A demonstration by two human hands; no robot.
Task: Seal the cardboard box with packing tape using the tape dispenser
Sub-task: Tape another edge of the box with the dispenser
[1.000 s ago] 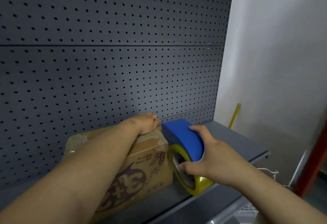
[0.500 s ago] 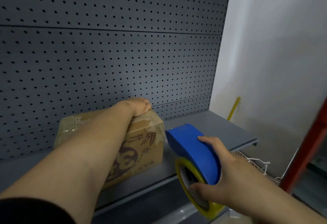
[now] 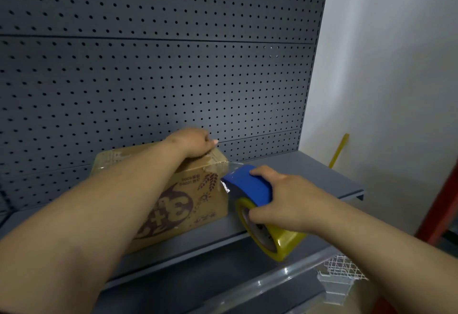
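Observation:
A brown cardboard box with purple print sits on the grey shelf. My left hand presses down on the box's top right corner, fingers curled. My right hand grips the tape dispenser, a blue cover over a yellowish tape roll, just right of the box. A short strip of clear tape runs from the dispenser's nose to the box's upper right edge.
A dark grey pegboard backs the shelf. A white wall stands at the right with a yellow stick leaning on it. Below the shelf edge sit a white wire basket and a red post.
My right hand has brought the dispenser back up against the box's right side, and a strip of tape now spans to the box edge. My left hand stays on the box top.

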